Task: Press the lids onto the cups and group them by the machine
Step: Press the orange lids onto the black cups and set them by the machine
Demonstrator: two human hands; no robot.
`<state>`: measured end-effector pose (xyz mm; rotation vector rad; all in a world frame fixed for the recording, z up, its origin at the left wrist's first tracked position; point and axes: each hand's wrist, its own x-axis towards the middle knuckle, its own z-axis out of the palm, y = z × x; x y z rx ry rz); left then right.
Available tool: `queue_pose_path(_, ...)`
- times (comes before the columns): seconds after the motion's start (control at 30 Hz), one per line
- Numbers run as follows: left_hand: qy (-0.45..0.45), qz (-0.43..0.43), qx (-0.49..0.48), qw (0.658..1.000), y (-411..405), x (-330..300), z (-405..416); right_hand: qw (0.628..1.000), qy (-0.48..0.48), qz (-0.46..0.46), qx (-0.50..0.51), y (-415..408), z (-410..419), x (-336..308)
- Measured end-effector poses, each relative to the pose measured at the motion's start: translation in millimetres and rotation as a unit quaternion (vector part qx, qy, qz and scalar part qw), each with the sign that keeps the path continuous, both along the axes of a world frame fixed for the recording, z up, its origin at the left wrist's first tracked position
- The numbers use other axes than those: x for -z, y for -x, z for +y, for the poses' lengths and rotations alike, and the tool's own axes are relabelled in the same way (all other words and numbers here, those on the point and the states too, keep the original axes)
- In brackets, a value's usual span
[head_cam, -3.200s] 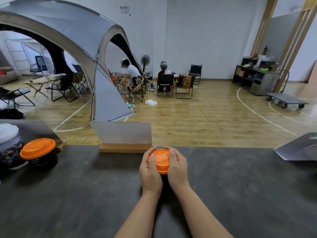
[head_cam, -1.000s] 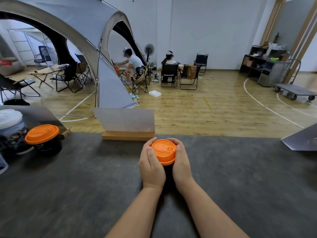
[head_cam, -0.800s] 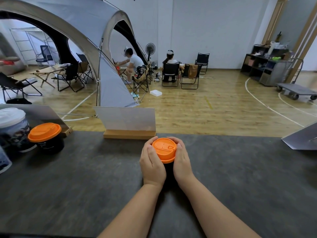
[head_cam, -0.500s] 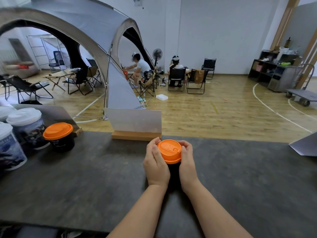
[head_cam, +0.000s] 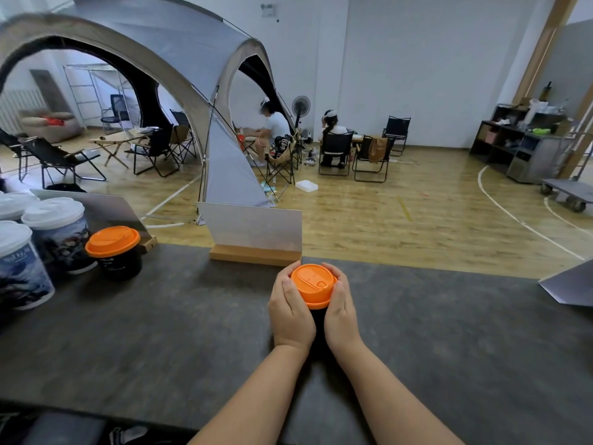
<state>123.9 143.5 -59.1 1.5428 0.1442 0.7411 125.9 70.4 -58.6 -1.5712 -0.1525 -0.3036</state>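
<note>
A black cup stands on the dark counter, mostly hidden between my hands, with an orange lid on top. My left hand and my right hand wrap around the cup from both sides, fingers curled up to the lid's rim. At the far left a second black cup with an orange lid stands beside tall printed cups with white lids. No machine is in view.
A white sign in a wooden base stands at the counter's far edge behind the cup. Another slanted panel sits at the right edge. Beyond the counter lie a wooden floor, a grey tent, folding chairs and seated people.
My hands have stayed wrapped around the lidded cup. The camera has swung left and tipped down, bringing more of the white-lidded cups into view at the left.
</note>
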Motion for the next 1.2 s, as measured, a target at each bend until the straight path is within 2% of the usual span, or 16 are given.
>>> queue_pose_path(0.13, 0.013, 0.025, 0.035, 0.999, 6.5, -4.3, 3.2, 1.0, 0.024, 0.01, 0.015, -0.9, -2.8, -2.0)
queue_pose_path(0.23, 0.009, 0.052, 0.087, 0.995, 14.5, -4.9, 9.1, 0.997, 0.046, 0.019, 0.063, -3.5, -9.1, -4.6)
queue_pose_path(0.3, 0.02, 0.071, 0.123, 0.99, 22.2, -5.1, 12.1, 0.997, 0.011, 0.026, 0.077, -1.8, -11.9, -7.7)
queue_pose_path(0.4, 0.079, 0.084, 0.144, 0.983, 34.0, -5.9, 19.2, 0.997, -0.039, 0.062, 0.038, 3.3, -6.4, -11.5)
queue_pose_path(0.53, 0.143, 0.076, 0.081, 0.984, 47.0, -7.1, 51.3, 0.996, -0.04, 0.072, -0.043, 2.6, 32.1, -14.4)
queue_pose_path(0.77, 0.145, 0.051, -0.109, 0.982, 76.4, -19.8, 147.7, 0.982, -0.036, 0.083, -0.165, 18.6, 151.0, -23.8)
queue_pose_path(0.9, 0.144, 0.057, -0.192, 0.969, 79.6, -16.4, 217.0, 0.981, -0.04, 0.081, -0.172, 24.4, 220.9, -22.1)
queue_pose_path(1.07, 0.125, 0.041, -0.238, 0.962, 74.2, -17.1, 288.0, 0.975, -0.073, 0.092, -0.186, 21.7, 296.1, -17.4)
queue_pose_path(1.2, 0.19, 0.018, -0.182, 0.965, 64.3, -2.8, 332.2, 0.967, -0.095, 0.108, -0.209, 22.2, 330.7, -15.6)
